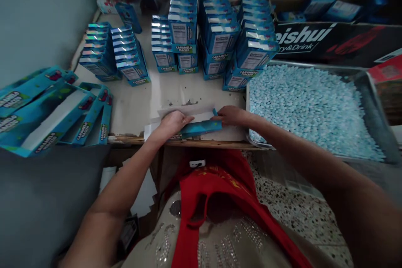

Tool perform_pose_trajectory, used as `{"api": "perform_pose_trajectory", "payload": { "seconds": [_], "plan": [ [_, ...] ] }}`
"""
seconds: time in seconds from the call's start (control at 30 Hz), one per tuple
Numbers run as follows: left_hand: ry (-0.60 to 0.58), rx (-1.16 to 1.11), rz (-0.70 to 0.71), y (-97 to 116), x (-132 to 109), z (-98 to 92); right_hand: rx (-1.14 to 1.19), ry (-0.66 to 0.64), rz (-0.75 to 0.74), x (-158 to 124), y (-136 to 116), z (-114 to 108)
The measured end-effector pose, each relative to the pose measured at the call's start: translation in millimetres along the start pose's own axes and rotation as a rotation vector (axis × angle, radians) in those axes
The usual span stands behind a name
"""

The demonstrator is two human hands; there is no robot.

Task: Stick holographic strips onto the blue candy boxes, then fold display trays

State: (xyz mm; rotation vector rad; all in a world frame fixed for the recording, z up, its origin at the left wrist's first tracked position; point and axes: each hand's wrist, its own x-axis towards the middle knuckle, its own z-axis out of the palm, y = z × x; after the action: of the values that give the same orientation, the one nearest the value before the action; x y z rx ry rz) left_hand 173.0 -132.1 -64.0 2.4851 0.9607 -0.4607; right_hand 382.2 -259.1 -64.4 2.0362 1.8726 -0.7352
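A partly folded blue cardboard tray box [201, 127] lies at the table's front edge, its white inside facing up. My left hand [173, 123] is closed on its left part, the thumb reaching over the white inner side. At the box's right end, my right hand [231, 116] pinches the blue end flap with bent fingers. A white flap stands up along the far side of the box. Some of my left fingers are hidden behind the cardboard.
Stacks of filled blue boxes [185, 29] line the table's back. Open blue tray boxes [47, 113] are piled at left. A metal tray [381, 113] of pale blue candies [307, 109] is at right, before a black carton [333, 44]. The wooden table edge [207, 145] runs in front.
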Motion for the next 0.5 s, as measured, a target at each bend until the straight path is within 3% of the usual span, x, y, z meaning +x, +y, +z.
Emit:
{"api": "perform_pose_trajectory", "payload": {
  "seconds": [0.07,0.13,0.17,0.23,0.33,0.4,0.5],
  "plan": [
    [0.009,-0.041,-0.015,-2.4,0.3,1.2,0.011,0.074,0.137,-14.1,-4.0,-0.2],
    [0.034,-0.033,-0.04,-3.1,-1.9,3.7,0.046,0.3,0.26,-31.3,-15.3,3.8],
    [0.044,-0.017,-0.053,-2.6,-2.9,4.8,0.065,0.436,0.244,-39.1,-23.3,7.9],
    [0.05,0.006,-0.066,0.0,-4.3,6.3,0.049,0.596,0.02,-49.8,-41.3,21.0],
    [0.109,0.019,-0.075,3.2,-10.9,10.3,-0.073,0.596,-0.261,-49.8,-62.3,47.9],
    [0.27,0.044,-0.039,1.9,-23.0,17.2,-0.107,0.629,-0.252,-43.4,-68.3,64.7],
    [0.486,0.13,0.2,-5.7,-49.2,35.4,-0.087,0.676,-0.213,-34.9,-69.7,80.6]
  ]
}}
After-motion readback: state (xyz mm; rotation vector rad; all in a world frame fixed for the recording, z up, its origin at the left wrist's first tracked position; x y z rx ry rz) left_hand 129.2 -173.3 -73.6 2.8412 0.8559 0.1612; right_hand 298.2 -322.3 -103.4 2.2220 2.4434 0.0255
